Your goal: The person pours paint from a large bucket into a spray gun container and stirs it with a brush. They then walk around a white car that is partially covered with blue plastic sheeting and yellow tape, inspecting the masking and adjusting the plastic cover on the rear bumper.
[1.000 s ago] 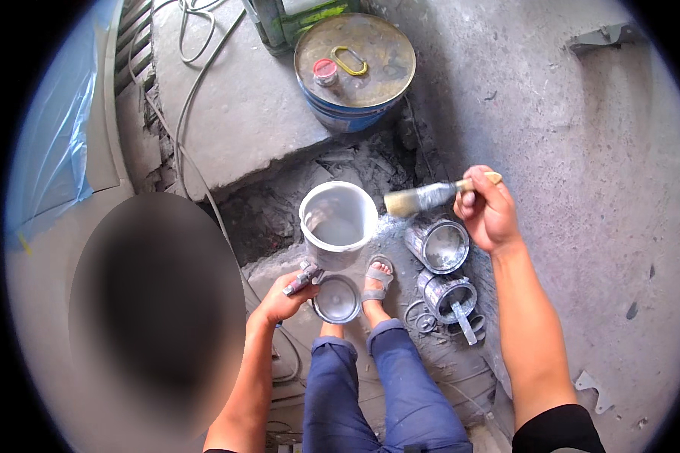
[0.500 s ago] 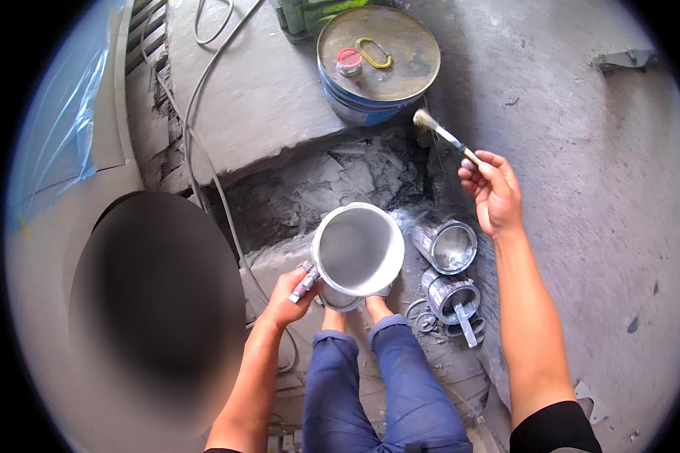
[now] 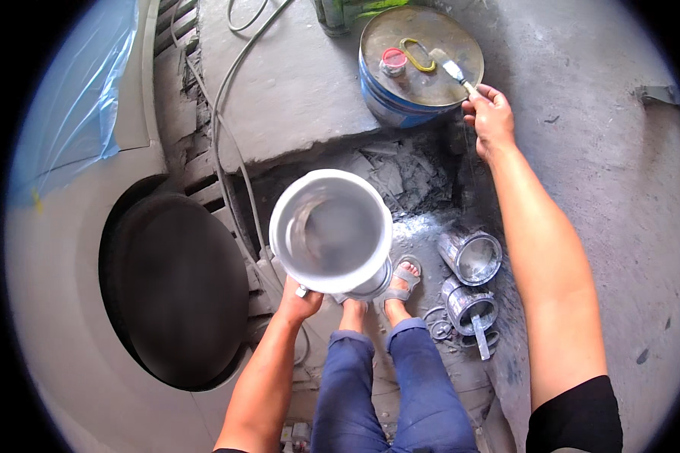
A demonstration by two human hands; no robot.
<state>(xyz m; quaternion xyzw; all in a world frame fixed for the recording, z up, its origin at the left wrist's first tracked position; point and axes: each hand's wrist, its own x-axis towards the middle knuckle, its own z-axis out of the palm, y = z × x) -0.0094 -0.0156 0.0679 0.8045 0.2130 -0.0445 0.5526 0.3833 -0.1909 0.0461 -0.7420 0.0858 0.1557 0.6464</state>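
Note:
My left hand [image 3: 298, 300] grips a metal fitting at the lower side of a white-rimmed open container [image 3: 331, 226], greyish inside; a round metal piece shows partly beneath it. My right hand [image 3: 489, 115] holds a paintbrush [image 3: 452, 66] with pale bristles, which are over the lid of a blue drum [image 3: 389, 98], near its yellow handle [image 3: 419, 54] and red cap [image 3: 394, 57]. I cannot tell whether they touch the lid.
Two paint-smeared cans [image 3: 470, 257], one with a stick in it, lie right of my feet. A grey body panel with a dark wheel [image 3: 177, 287] and blue plastic sheet [image 3: 75, 98] is at left. Hoses [image 3: 221, 106] cross the step beside a rubble-filled gap [image 3: 404, 170].
My right hand has moved up with the brush, from beside the container to over the drum. The container in my left hand has tilted to show more of its inside.

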